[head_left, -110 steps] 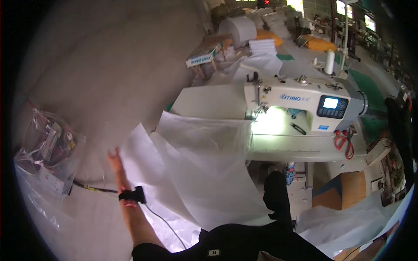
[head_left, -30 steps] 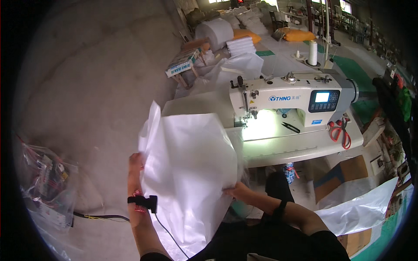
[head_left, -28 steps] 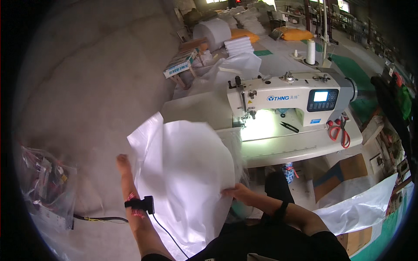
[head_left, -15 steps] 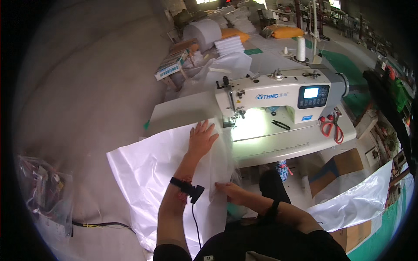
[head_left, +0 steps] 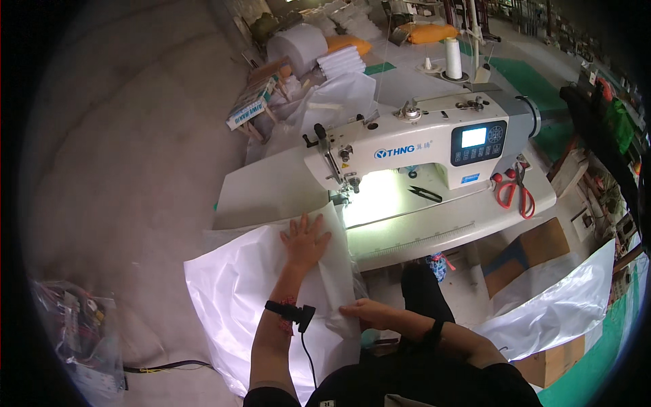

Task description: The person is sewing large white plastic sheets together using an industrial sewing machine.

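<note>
A large sheet of shiny white plastic-like material (head_left: pixel 237 305) hangs over the front left of the sewing machine's bed, its far edge by the needle area. My left hand (head_left: pixel 305 243) lies flat on the upper part of it, fingers spread. Lower down, my right hand (head_left: pixel 366 313) pinches the sheet's right edge between thumb and fingers. The white sewing machine (head_left: pixel 407 146) stands just beyond, its lamp lighting the bed and its screen lit. Whether the sheet is under the presser foot, I cannot make out.
Black thread snips (head_left: pixel 426 195) and red-handled scissors (head_left: pixel 517 197) lie on the machine table. Behind stands a white thread cone (head_left: pixel 453 60). Cardboard boxes (head_left: pixel 532 251) and more white sheeting (head_left: pixel 549 312) are at the right. A plastic bag of items (head_left: pixel 88 332) sits on the floor at left.
The view has turned a little. My left hand has come slightly nearer me, away from the needle area, with its fingers more spread. The sheet's left corner has shifted inward.
</note>
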Demonstrator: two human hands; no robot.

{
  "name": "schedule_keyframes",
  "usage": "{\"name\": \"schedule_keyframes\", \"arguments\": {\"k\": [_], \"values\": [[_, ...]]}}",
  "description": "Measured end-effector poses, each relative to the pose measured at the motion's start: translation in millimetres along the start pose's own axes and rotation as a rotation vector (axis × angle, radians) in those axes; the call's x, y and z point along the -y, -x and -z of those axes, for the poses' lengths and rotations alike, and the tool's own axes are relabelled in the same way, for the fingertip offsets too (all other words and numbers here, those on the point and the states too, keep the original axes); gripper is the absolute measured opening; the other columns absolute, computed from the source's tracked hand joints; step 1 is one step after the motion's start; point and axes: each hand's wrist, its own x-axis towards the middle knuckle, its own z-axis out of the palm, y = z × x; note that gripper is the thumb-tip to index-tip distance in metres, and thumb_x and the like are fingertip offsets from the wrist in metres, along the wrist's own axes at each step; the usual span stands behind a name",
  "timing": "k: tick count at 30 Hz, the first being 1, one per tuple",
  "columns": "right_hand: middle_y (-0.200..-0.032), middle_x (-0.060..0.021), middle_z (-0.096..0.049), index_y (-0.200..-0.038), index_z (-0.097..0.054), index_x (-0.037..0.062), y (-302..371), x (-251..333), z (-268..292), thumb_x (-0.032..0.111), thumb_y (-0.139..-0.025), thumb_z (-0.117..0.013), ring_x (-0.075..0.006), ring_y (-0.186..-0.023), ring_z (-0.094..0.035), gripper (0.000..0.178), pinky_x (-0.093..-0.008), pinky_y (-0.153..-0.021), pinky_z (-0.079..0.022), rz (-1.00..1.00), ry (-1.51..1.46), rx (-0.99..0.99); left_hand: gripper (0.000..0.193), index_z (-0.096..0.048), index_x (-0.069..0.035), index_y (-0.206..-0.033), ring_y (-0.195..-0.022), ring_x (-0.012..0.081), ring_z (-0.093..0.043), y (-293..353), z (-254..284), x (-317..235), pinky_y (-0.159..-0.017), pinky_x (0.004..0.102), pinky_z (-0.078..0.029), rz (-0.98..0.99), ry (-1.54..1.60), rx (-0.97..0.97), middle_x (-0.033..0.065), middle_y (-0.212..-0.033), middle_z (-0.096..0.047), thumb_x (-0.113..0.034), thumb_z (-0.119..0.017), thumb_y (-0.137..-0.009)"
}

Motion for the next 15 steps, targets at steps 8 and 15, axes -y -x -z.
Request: {"name": "schedule_keyframes", "arguments": {"k": [8, 15], "values": [[-0.102, -0.0171, -0.062, -0.111, -0.055, -0.0054, -7.3, -3.6, -4.2, 0.036, -0.091, -0.053, -0.0314, -0.088, -0.064, 0.046, -0.0443, -0.079, -0.053, 0.006, 0.036, 0.034, 0.028, -0.063, -0.015, -0.095, -0.109, 0.0312, -0.050, -59.4, -1.2, -16.3, -0.093, 0.0621, -0.029, -0.199, 0.070, -0.060, 0.0068, -0.109, -0.059, -0.040, -0.059, -0.083], [-0.080, -0.0170, -0.065, -0.102, -0.060, 0.0010, 28.8, 47.4, -1.0, 0.036, -0.090, -0.052, -0.0322, -0.075, -0.065, 0.038, -0.0435, -0.069, -0.053, 0.037, 1.035, -0.269, 0.021, -0.063, -0.011, -0.083, -0.091, 0.0270, -0.058, -85.2, -5.5, -20.5, -0.077, 0.0459, -0.043, -0.069, 0.175, 0.014, 0.0073, -0.090, -0.062, -0.031, -0.067, -0.078]]}}
